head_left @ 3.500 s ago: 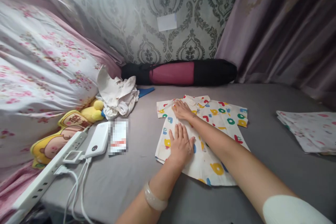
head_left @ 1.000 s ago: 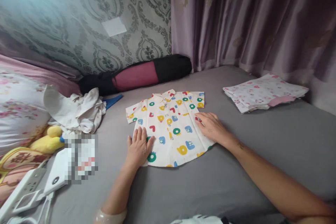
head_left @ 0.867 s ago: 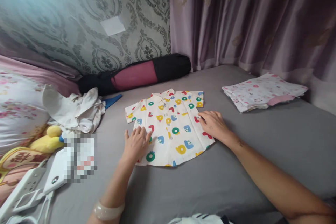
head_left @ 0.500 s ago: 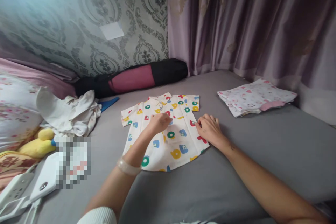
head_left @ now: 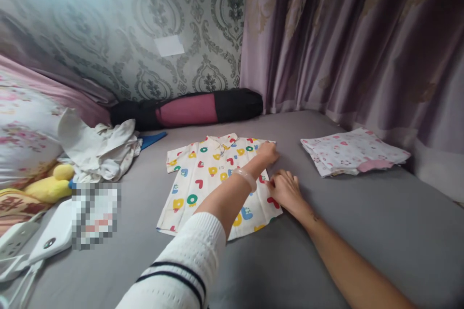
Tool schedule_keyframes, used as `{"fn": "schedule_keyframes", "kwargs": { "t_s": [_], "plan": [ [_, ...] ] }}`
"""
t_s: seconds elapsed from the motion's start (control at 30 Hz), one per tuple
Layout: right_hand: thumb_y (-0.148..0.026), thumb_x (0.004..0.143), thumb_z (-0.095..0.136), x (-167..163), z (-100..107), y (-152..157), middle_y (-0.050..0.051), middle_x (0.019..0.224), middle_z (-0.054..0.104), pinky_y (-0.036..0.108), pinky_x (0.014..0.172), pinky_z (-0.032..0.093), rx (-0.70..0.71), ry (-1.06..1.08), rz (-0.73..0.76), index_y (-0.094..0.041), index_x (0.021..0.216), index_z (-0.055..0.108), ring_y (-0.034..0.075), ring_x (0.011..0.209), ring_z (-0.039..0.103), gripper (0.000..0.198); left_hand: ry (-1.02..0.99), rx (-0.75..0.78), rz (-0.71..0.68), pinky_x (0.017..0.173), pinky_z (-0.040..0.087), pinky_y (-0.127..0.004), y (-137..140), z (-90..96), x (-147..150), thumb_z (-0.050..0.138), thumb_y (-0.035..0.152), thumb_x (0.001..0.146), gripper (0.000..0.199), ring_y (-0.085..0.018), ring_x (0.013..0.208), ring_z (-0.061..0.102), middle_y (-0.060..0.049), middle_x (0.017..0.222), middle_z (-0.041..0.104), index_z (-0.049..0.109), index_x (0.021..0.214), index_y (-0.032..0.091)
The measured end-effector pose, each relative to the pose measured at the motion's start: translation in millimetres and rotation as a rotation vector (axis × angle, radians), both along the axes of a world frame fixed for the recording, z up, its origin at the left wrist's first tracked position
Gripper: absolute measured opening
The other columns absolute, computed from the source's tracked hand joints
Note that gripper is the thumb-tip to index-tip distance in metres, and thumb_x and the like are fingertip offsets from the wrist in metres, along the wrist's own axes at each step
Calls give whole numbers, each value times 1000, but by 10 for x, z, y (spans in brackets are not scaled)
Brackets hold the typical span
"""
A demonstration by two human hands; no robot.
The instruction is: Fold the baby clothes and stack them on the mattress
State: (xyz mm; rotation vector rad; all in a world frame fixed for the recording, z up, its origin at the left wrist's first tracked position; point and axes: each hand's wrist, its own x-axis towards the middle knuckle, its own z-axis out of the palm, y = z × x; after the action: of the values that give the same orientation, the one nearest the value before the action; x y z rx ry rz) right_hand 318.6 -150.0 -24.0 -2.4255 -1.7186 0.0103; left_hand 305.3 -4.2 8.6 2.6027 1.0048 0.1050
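A white short-sleeved shirt (head_left: 199,169) printed with coloured letters lies spread flat on the grey bed, collar away from me. My left hand (head_left: 268,153) reaches across it and is closed on the sleeve at the right; its fingertips are partly hidden. Below that, my right hand (head_left: 286,188) pinches the shirt's right side edge with thumb and fingers. My left forearm, with a pale bangle (head_left: 245,179) on the wrist, covers part of the shirt's lower middle.
A folded white printed cloth (head_left: 351,152) lies to the right. At the back rests a long black and maroon bag (head_left: 188,108) by the wall. Rumpled white clothes (head_left: 105,147), a yellow plush toy (head_left: 50,186), a white device (head_left: 58,231) and a power strip (head_left: 16,234) are on the left.
My left hand has moved right and away from me, from above the shirt's middle to its right sleeve. My right hand stays at the side edge. The view has shifted slightly.
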Motion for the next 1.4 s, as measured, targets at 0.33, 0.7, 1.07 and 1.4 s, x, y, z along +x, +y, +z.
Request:
{"fn": "schedule_keyframes", "kwargs": {
  "t_s": [0.33,0.7,1.07,1.4],
  "plan": [
    [-41,94,43,-22,60,75,9,88,71,29,63,39,-54,327,-96,-21,103,60,25,86,68,28,-18,-79,104,91,48,-27,137,-192,171,57,15,83,28,-24,108,63,-18,117,64,67,109,9],
    [-40,88,53,-11,116,85,4,69,70,23,52,38,-16,586,-18,-18,93,65,16,61,65,25,-353,-301,260,67,52,-23,367,-109,-111,52,11,79,20,-17,71,68,-9,70,70,72,82,10],
    [-24,80,58,-29,-235,173,4,80,72,22,52,45,82,904,167,-16,106,63,14,61,65,28,-827,-528,425,62,52,-23,601,-6,-845,57,16,78,9,-10,57,57,0,63,58,63,71,13],
    [-36,80,62,-156,-167,149,4,82,68,24,60,45,77,869,223,-13,116,62,14,65,60,43,-974,-667,573,64,55,-27,643,-140,-1211,59,13,67,2,-11,58,57,0,59,55,60,68,14]
  ]
}}
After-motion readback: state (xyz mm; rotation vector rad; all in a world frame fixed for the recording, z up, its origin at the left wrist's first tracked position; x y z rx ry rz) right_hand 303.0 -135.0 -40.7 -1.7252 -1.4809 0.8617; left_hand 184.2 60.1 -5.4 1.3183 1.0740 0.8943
